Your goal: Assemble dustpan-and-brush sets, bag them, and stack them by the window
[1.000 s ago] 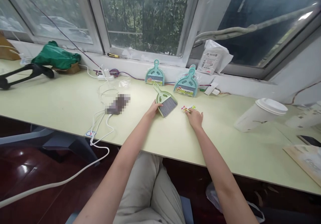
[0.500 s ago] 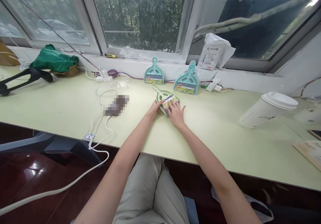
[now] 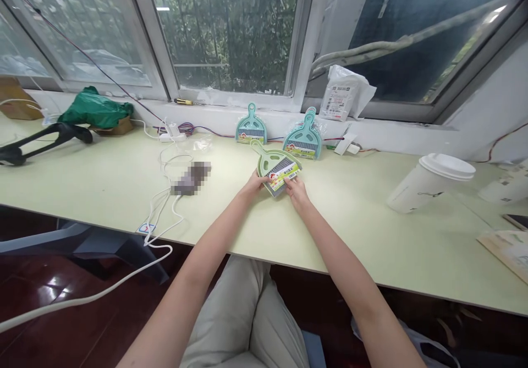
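Note:
A light green dustpan (image 3: 269, 163) with a grey-bristled brush and a colourful label strip is held above the table, its handle pointing up and left. My left hand (image 3: 256, 183) grips its left edge, with the thumb at the label. On the lower right edge, my right hand (image 3: 296, 188) pinches the set near the end of the label. Behind it, a teal dustpan set (image 3: 251, 128) leans against the wall, and a stack of teal sets (image 3: 304, 139) leans to its right.
A large white lidded cup (image 3: 429, 184) stands on the right of the table (image 3: 346, 236). White cables (image 3: 159, 206) and a pixelated object (image 3: 192, 178) lie left. A green bag (image 3: 97, 108) and a black frame (image 3: 53, 134) are farther left.
My right hand has slid off the front of the label to the lower right edge and closed there. The label and bristles now show more fully. The camera view has shifted slightly.

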Action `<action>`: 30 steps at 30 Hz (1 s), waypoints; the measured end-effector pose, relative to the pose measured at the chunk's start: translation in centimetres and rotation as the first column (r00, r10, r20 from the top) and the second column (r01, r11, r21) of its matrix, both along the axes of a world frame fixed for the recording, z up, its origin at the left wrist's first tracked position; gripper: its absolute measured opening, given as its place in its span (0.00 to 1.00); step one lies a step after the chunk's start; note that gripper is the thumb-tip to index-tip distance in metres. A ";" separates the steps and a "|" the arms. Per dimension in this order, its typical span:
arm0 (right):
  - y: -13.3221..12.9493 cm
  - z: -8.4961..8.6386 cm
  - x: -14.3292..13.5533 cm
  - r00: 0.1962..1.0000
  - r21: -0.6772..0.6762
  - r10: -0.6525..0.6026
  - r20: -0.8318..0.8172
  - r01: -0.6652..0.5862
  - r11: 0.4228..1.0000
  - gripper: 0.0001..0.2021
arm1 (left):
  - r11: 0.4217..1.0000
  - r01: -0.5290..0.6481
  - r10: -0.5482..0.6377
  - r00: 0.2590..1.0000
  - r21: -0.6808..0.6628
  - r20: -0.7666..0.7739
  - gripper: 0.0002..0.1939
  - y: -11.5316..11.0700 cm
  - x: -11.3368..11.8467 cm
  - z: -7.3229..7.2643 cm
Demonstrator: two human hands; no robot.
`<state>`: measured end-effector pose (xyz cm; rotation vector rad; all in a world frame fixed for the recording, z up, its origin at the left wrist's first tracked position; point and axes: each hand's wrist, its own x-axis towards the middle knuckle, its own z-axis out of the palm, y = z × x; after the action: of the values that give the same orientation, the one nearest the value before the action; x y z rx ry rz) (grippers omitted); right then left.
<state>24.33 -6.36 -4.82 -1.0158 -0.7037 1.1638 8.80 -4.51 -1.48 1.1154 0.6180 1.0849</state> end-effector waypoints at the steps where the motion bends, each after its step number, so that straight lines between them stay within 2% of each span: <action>1: -0.1 0.1 0.1 0.999 -0.005 -0.012 -0.047 0.012 1.000 0.20 | 0.999 0.028 -0.027 0.999 0.031 -0.024 0.32 -0.3 -0.1 0.2; 3: -0.4 0.3 0.6 0.994 0.005 -0.053 -0.095 0.054 0.999 0.17 | 0.991 0.082 -0.072 0.992 0.107 -0.101 0.32 -0.4 -0.4 0.6; 5: -0.8 0.5 1.1 0.992 0.044 -0.079 -0.102 0.084 0.996 0.17 | 0.986 0.096 -0.065 0.975 0.139 -0.210 0.26 0.4 -1.2 0.9; 6: -1.0 0.6 1.4 0.991 0.062 -0.086 -0.099 0.092 0.994 0.17 | 0.989 0.057 -0.020 0.965 0.136 -0.263 0.22 1.2 -1.7 1.1; 8: -1.2 0.6 1.9 0.991 0.075 -0.099 -0.092 0.106 0.992 0.17 | 0.981 -0.132 0.176 0.915 0.143 -0.362 0.17 3.5 -3.0 1.5; 9: -1.2 0.6 2.0 0.990 0.070 -0.110 -0.091 0.117 0.991 0.18 | 0.948 -0.260 0.314 0.858 0.184 -0.407 0.16 4.9 -3.8 1.7; 10: -1.1 0.5 2.1 0.988 0.063 -0.121 -0.091 0.127 0.990 0.18 | 0.892 -0.376 0.451 0.771 0.251 -0.450 0.16 6.4 -4.7 1.9; 12: -0.8 0.3 2.2 0.987 0.059 -0.135 -0.088 0.141 0.988 0.19 | 0.757 -0.506 0.653 0.568 0.413 -0.500 0.20 9.2 -6.8 2.4; 14: -0.3 0.1 2.3 0.987 0.071 -0.136 -0.082 0.142 0.987 0.20 | 0.664 -0.546 0.745 0.425 0.511 -0.514 0.27 11.4 -8.9 2.7; 17: 0.5 -0.3 2.5 0.989 0.089 -0.125 -0.082 0.132 0.987 0.20 | 0.621 -0.627 0.760 0.337 0.470 -0.556 0.32 13.5 -11.7 2.5; 20: 1.2 -0.7 2.8 0.987 0.084 -0.128 -0.097 0.137 0.987 0.19 | 0.629 -0.695 0.713 0.336 0.349 -0.616 0.32 14.2 -12.9 1.4; 23: 1.5 -0.9 3.1 0.985 0.087 -0.137 -0.104 0.146 0.985 0.19 | 0.637 -0.651 0.725 0.325 0.412 -0.607 0.31 13.6 -12.3 0.1; 25: 1.4 -1.0 3.1 0.986 0.094 -0.135 -0.098 0.144 0.985 0.19 | 0.643 -0.574 0.750 0.339 0.507 -0.568 0.26 12.4 -11.2 -0.7; 26: 1.3 -1.0 3.1 0.987 0.095 -0.133 -0.095 0.142 0.985 0.19 | 0.661 -0.518 0.745 0.371 0.542 -0.554 0.21 11.6 -10.6 -1.1; 28: 1.0 -0.9 3.1 0.987 0.088 -0.132 -0.091 0.140 0.986 0.19 | 0.718 -0.382 0.694 0.454 0.582 -0.558 0.10 10.0 -9.7 -1.4; 30: 0.7 -0.7 3.1 0.987 0.073 -0.133 -0.094 0.140 0.987 0.20 | 0.766 -0.273 0.628 0.512 0.582 -0.586 0.06 8.4 -9.4 -1.3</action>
<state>27.39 -5.69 -5.50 -0.9255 -0.5960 1.0471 -0.58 3.88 -2.78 1.9035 1.4927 1.2129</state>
